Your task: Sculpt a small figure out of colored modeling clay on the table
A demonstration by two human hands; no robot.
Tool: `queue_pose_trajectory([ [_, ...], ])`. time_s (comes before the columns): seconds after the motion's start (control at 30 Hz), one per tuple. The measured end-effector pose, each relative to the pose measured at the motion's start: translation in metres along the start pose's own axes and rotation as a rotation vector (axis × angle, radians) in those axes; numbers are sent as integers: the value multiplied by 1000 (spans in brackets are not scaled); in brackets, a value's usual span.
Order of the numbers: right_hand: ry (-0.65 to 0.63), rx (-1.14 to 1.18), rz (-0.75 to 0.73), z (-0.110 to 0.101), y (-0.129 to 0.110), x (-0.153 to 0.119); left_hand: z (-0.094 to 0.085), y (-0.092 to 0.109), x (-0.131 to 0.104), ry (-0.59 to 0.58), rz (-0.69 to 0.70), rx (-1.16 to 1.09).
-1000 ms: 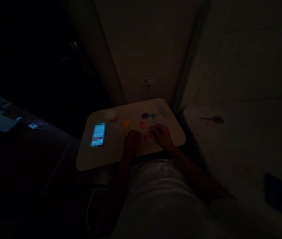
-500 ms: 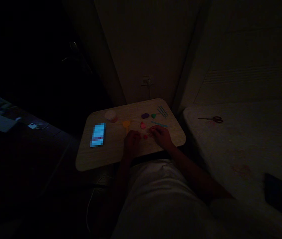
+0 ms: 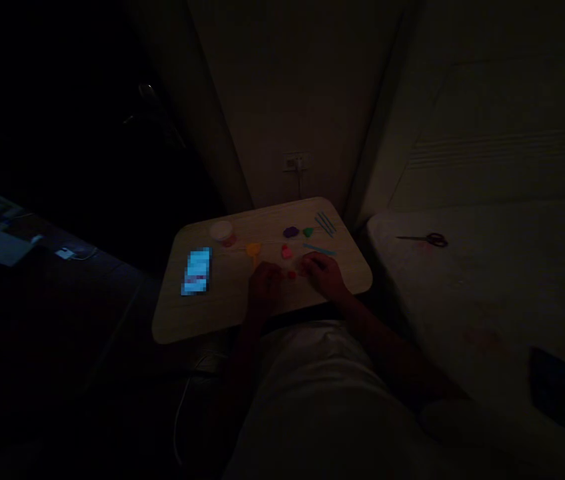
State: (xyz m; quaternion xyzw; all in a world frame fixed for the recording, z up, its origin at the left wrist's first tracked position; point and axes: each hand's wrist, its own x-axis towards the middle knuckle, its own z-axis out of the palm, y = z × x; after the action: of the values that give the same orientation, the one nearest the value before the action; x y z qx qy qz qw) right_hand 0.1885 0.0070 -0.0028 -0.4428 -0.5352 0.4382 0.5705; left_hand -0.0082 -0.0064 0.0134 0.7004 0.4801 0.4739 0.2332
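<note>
In dim light my left hand rests at the front of the small table, its fingers curled together beside a small red lump that looks like modelling clay. From the other side my right hand comes close to the lump, fingertips pinched. Whatever either hand holds is too dark to make out. Just beyond the hands lies a pinkish-red piece. Behind it are a purple lump and a green one. A yellow-orange tool lies beyond my left hand.
A lidded tub and a lit phone occupy the table's left side. Thin blue sticks lie at the right. Scissors and a dark flat object are on the pale surface to the right. A wall socket holds a plug.
Both hands stay almost in place, with only slight finger movement around the small red lump. The other things on the table have not moved.
</note>
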Motion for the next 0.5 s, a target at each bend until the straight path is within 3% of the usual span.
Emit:
queue_pose_trajectory([
  [0.3,-2,49,97,1,2,-1,-1,2,0,-5,8,-14],
  [0.5,1,-60,31,-1,-2,0,-1,3,1,-10,7,-18],
])
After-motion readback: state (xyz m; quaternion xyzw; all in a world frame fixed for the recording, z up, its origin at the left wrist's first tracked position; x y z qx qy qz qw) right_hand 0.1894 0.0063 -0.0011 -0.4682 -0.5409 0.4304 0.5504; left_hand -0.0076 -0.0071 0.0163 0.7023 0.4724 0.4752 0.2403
